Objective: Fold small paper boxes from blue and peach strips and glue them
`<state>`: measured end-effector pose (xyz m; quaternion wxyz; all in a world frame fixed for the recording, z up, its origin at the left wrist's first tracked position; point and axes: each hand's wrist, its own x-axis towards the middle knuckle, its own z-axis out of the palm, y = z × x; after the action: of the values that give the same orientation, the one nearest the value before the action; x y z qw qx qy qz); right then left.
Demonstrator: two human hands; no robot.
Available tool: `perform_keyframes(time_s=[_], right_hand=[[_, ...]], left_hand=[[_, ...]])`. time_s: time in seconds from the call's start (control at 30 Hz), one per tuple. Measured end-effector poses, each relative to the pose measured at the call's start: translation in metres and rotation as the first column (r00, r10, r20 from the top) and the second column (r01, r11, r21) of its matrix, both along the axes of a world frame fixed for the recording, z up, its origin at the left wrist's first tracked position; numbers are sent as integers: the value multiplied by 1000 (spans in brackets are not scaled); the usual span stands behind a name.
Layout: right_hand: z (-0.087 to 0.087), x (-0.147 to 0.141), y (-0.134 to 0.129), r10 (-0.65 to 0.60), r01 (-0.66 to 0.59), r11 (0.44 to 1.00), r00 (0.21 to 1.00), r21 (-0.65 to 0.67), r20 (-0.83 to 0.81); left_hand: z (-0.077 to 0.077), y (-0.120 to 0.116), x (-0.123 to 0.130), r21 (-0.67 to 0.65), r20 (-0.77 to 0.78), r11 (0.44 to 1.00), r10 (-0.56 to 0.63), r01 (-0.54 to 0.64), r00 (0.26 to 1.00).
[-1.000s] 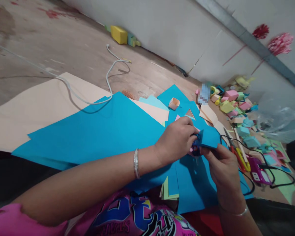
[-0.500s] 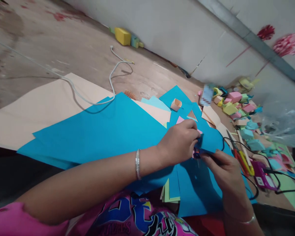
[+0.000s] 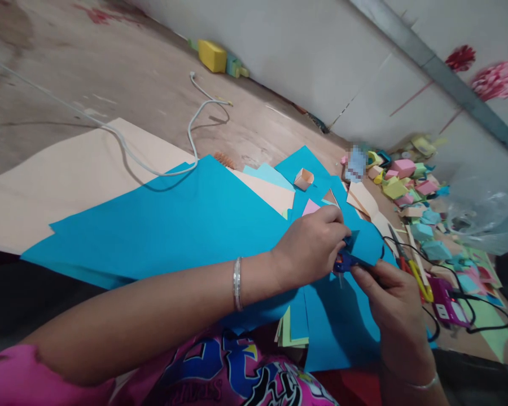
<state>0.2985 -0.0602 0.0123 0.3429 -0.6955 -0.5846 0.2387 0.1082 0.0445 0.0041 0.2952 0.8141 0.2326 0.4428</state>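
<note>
My left hand (image 3: 311, 242) comes in from the left, with a silver bracelet on its wrist, and its fingers are pinched on a small blue paper piece (image 3: 352, 239). My right hand (image 3: 395, 304) grips a dark blue tool (image 3: 346, 262) that looks like a glue gun. Its front end is close beside my left fingertips, and a thin clear part points down from it. Both hands are over large blue sheets (image 3: 173, 225). Beyond them stands a small open peach paper box (image 3: 303, 179), with a pink paper piece (image 3: 310, 207) nearer my left hand.
Scissors (image 3: 419, 276) with red and yellow handles and a purple power socket (image 3: 446, 304) with black cords are at right. Behind them lie many folded paper pieces (image 3: 406, 169) and a clear plastic bag (image 3: 486, 220). A white cable (image 3: 190, 135) crosses peach sheets (image 3: 84, 163).
The dark blue tool shows more between my hands and sits slightly higher. My left fingertips have shifted a little right, and the view has moved slightly.
</note>
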Motion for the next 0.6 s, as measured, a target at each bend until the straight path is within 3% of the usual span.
perform_keyframes(time_s=[0.23, 0.6], right_hand=[[14, -7, -2, 39, -38, 999, 997, -22, 67], [22, -10, 6, 222, -245, 968, 935, 51, 278]], left_hand=[[-1, -1, -1, -3, -10, 1000, -2, 2, 1000], [-1, 0, 0, 14, -19, 1000, 19, -19, 1000]])
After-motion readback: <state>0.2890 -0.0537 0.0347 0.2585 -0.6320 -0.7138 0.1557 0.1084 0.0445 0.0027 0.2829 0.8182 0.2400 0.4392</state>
